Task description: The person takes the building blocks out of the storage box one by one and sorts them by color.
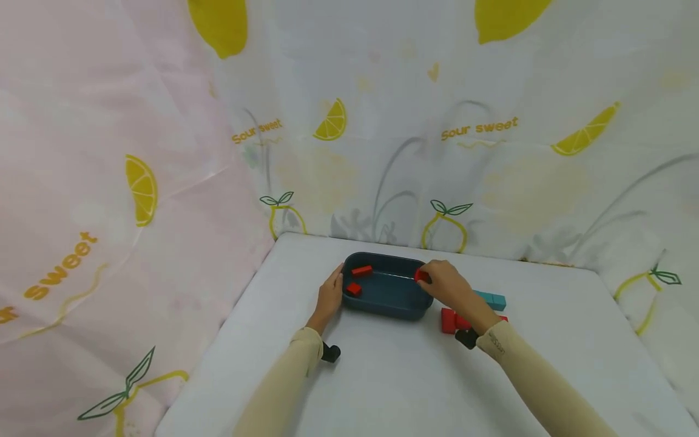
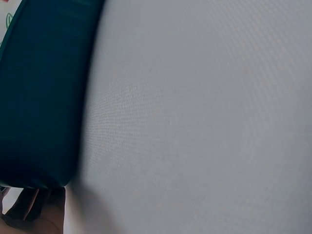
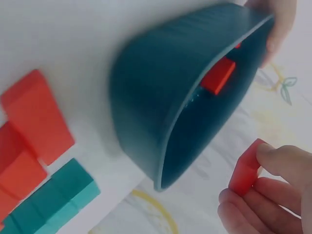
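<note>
A dark teal plastic basin stands on the white table. My left hand rests against its left end with the fingers extended along the wall; the left wrist view shows fingers at the basin's end. Between thumb and fingers my right hand pinches a red block, held over the basin's right rim. Inside the basin, towards the left, lie two other red blocks, one at the back and one nearer the front.
To the right of the basin, several red blocks lie beside a row of teal blocks, partly hidden by my right forearm in the head view. A lemon-print curtain hangs behind and beside the white table.
</note>
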`<state>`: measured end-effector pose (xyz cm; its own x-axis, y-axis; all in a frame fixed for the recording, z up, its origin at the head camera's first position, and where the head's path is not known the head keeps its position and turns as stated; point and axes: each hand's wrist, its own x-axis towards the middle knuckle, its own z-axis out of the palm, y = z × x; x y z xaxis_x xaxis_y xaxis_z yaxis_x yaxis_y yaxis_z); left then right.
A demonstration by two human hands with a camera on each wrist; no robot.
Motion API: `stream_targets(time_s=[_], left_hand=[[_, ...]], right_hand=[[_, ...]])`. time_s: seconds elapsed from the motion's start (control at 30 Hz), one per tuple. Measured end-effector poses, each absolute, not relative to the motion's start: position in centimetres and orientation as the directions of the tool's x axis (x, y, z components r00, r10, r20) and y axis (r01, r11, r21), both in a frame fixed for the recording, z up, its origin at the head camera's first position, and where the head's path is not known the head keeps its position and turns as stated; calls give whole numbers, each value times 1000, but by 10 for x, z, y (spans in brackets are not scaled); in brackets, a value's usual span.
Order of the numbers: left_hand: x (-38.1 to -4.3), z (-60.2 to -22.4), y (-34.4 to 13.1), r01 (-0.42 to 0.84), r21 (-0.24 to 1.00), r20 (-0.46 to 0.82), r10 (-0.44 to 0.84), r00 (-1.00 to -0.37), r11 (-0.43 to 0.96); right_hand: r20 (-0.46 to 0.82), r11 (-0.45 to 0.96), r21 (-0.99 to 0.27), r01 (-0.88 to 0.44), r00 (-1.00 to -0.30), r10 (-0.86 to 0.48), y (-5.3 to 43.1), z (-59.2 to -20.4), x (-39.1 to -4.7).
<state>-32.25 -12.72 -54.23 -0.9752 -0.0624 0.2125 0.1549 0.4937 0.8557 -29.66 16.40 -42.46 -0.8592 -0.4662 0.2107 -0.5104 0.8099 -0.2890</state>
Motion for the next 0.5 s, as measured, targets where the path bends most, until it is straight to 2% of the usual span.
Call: stream_targets(time_s=[0.23, 0.5], left_hand=[[-322, -544, -128, 143, 854, 200, -62, -978, 500], [-326, -544, -128, 149, 852, 209, -64, -976, 502]], right_hand=[[214, 793, -323, -516, -856, -470, 183, -429, -266], [219, 795, -360, -488, -873, -436, 197, -457, -237]])
